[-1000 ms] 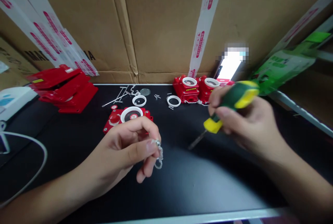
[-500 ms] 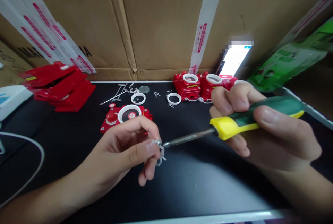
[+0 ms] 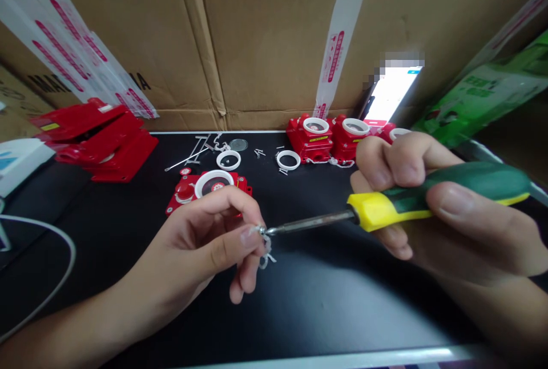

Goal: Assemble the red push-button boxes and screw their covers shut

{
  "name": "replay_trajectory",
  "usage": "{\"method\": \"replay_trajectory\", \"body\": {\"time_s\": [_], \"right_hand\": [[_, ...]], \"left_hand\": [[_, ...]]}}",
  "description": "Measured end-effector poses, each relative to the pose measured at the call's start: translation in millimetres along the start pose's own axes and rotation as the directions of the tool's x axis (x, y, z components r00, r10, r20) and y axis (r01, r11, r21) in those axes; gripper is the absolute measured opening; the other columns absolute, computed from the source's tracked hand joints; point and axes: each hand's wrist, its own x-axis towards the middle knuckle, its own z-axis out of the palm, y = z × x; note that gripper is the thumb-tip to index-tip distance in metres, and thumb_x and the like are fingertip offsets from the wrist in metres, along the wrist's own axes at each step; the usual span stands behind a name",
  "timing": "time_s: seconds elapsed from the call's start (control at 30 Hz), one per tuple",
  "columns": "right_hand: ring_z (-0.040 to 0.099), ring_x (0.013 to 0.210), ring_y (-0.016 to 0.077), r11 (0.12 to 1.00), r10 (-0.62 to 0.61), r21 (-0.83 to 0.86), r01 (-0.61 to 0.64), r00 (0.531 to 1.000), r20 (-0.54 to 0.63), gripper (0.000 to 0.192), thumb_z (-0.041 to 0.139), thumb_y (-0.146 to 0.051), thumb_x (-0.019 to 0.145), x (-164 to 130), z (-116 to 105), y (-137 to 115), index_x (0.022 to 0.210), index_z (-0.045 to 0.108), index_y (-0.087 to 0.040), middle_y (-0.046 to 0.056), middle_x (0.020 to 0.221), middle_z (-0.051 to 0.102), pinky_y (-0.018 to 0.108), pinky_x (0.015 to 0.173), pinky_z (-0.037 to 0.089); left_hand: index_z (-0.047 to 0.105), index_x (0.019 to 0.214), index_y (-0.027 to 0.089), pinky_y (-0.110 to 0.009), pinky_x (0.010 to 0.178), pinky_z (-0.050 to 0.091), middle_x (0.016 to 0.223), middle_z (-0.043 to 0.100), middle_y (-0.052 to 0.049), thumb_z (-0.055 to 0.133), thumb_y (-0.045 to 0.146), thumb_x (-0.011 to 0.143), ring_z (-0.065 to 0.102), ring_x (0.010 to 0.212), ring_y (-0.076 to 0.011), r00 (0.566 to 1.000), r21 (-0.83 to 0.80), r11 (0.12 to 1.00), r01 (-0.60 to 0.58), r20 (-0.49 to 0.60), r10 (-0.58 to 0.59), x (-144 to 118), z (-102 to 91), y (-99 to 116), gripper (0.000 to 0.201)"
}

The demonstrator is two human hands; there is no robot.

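Note:
Between thumb and index finger, my left hand (image 3: pixel 218 243) pinches a small metal screw (image 3: pixel 261 231). A short white cord (image 3: pixel 266 257) dangles in a loop just below it. My right hand (image 3: pixel 445 209) is wrapped round the green and yellow handle of a screwdriver (image 3: pixel 314 221), whose shaft points left. Its tip meets the screw head at the left fingertips. Behind my left hand lies a red box (image 3: pixel 184 191) with a button and a white ring, partly covered by the fingers.
Two loose white rings (image 3: pixel 228 160), a clear disc (image 3: pixel 238 145) and several small screws (image 3: pixel 259 153) lie farther back. Several red boxes (image 3: pixel 310 140) stand along the cardboard (image 3: pixel 265 43), beside a lit phone (image 3: pixel 391 95). More red housings (image 3: pixel 98 140) are stacked at left, near a white cable (image 3: pixel 68 249).
The screwdriver tip has moved slightly up and left, from just beside the screw onto its head. My left hand keeps its pinch.

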Motion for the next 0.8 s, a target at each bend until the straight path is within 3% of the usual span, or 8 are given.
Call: {"method": "replay_trajectory", "body": {"time_s": [0.5, 0.8], "right_hand": [[0.065, 0.049, 0.0107, 0.999, -0.002, -0.049, 0.001, 1.0, -0.018, 0.019, 0.089, -0.033, 0.093, -0.5, 1.3, -3.0, 0.093, 0.072, -0.024, 0.0, 0.089, 0.059, 0.026, 0.036, 0.051], [0.077, 0.068, 0.017, 0.964, -0.025, -0.263, 0.049, 0.995, 0.092, 0.016, 0.089, -0.028, 0.093, -0.5, -18.1, 0.4, 0.101, 0.075, -0.027, 0.005, 0.105, 0.065, 0.033, 0.061, 0.068]], "left_hand": [[0.08, 0.1, 0.02, -0.009, 0.056, 0.061, 0.082, 0.075, 0.002, 0.082, 0.024, 0.105, 0.074, 0.064, -0.007, 1.0, 0.019, 1.0, -0.014, -0.004, 0.014, 0.2, -0.5, 0.7, 0.007], [0.078, 0.101, 0.022, -0.012, 0.056, 0.06, 0.081, 0.074, 0.002, 0.083, 0.026, 0.105, 0.072, 0.064, -0.0083, 0.963, 0.29, 0.934, -0.21, -0.104, 0.249, -0.7, -4.0, 11.6, 0.007]]}}
